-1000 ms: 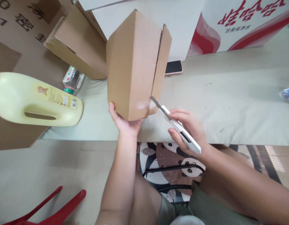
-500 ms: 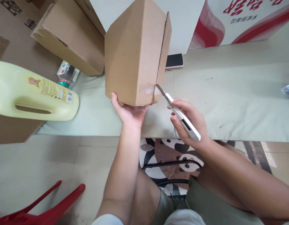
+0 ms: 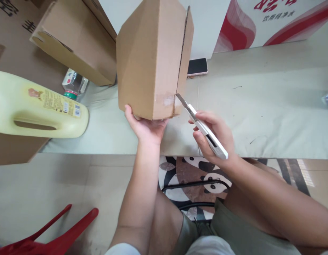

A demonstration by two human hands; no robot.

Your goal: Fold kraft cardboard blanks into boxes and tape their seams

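A brown cardboard box (image 3: pixel 137 63) is held up, tilted, over the pale table. My left hand (image 3: pixel 149 129) grips its lower end from beneath, thumb on the near face and the other fingers mostly hidden under it. Clear tape (image 3: pixel 164 100) covers the lower part of the box's narrow side, reaching the seam beside the flap. My right hand (image 3: pixel 214 134) is closed around a white utility knife (image 3: pixel 208 132) with its blade out. The blade tip touches the box at the seam, by the tape.
A phone (image 3: pixel 197 67) lies behind the box. To the left are a yellow jug (image 3: pixel 39 106), a small bottle (image 3: pixel 73 84) and another carton (image 3: pixel 76 39). A red and white carton (image 3: pixel 270 26) stands at the back right. A red chair (image 3: pixel 71 230) is at lower left.
The whole view has shifted slightly. The knife blade stays at the taped seam, and both hands keep nearly the same hold.
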